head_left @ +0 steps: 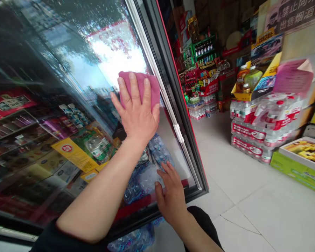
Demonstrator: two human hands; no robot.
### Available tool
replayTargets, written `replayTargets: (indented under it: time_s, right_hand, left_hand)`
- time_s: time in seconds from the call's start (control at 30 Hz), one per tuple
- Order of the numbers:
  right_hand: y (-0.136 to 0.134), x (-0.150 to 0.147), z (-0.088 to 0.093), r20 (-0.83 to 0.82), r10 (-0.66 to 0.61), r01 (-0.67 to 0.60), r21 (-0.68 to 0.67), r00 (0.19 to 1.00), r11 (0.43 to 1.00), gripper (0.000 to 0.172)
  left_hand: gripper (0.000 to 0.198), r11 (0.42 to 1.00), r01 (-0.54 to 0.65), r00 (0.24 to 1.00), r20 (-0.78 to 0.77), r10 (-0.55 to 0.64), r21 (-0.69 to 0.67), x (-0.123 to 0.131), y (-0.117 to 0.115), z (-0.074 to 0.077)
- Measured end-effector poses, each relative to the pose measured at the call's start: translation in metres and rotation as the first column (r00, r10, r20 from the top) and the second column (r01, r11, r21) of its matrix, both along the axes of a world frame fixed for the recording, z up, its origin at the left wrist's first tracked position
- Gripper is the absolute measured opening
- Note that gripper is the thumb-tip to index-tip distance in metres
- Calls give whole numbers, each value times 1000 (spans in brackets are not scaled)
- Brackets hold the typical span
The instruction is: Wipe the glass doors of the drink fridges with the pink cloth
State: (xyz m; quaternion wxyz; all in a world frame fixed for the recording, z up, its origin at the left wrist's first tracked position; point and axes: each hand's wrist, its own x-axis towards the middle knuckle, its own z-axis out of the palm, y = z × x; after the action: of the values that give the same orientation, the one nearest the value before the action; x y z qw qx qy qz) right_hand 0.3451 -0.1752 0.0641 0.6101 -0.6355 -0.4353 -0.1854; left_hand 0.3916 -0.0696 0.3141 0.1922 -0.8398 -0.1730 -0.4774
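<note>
My left hand [139, 108] lies with spread fingers over a pink cloth [153, 84], holding it flat against a glass door [68, 70]. The cloth sticks out past the fingertips and on both sides of the hand. Lower down, my right hand [172, 196] is open, fingers apart and slightly bent, in front of the glass near its bottom corner. Nothing shows in it; whether its fingertips touch the glass I cannot tell. A black frame [183, 140] with a silver strip [160, 80] borders the pane.
Shrink-wrapped bottle packs [262, 133] are stacked on the tiled floor [225, 175] at right, beside a green box [299, 171]. An open yellow carton [245, 94] with bottles tops the stack. Shelves of drinks [204, 49] stand behind. Blue-tinted bottle packs [136, 239] lie below the door.
</note>
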Motion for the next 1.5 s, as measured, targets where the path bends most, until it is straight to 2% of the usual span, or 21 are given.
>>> replayTargets:
  time_s: [0.27, 0.4, 0.57, 0.9, 1.17, 1.37, 1.5]
  right_hand:
    - [-7, -3, -9, -17, -1, 0, -44, 1000, 999, 35]
    - [-9, -5, -11, -23, 21, -22, -68, 1000, 997, 36]
    - [-9, -9, -12, -35, 38, -40, -83, 999, 996, 35]
    - [-13, -15, -13, -56, 69, -74, -100, 996, 992, 41]
    - [-20, -8, -16, -30, 59, -62, -98, 998, 993, 43]
    - [-26, 17, -7, -26, 63, -61, 71, 998, 996, 24]
    - [-29, 40, 11, -67, -34, 45, 161, 997, 986, 21]
  left_hand:
    - [88, 997, 3, 992, -123, 6, 74, -7, 10, -55]
    - [83, 992, -11, 981, -190, 34, 122, -13, 11, -82]
    - [76, 994, 2, 962, -272, 28, 109, -17, 8, -107]
    - [80, 997, 16, 959, -285, 5, 70, -15, 2, -123]
    - [78, 1000, 25, 958, -287, -23, 5, -15, 1, -146]
    - [77, 1000, 10, 938, -346, -11, -5, -23, -8, -155]
    - [73, 998, 37, 936, -352, -18, 48, -34, -9, -151]
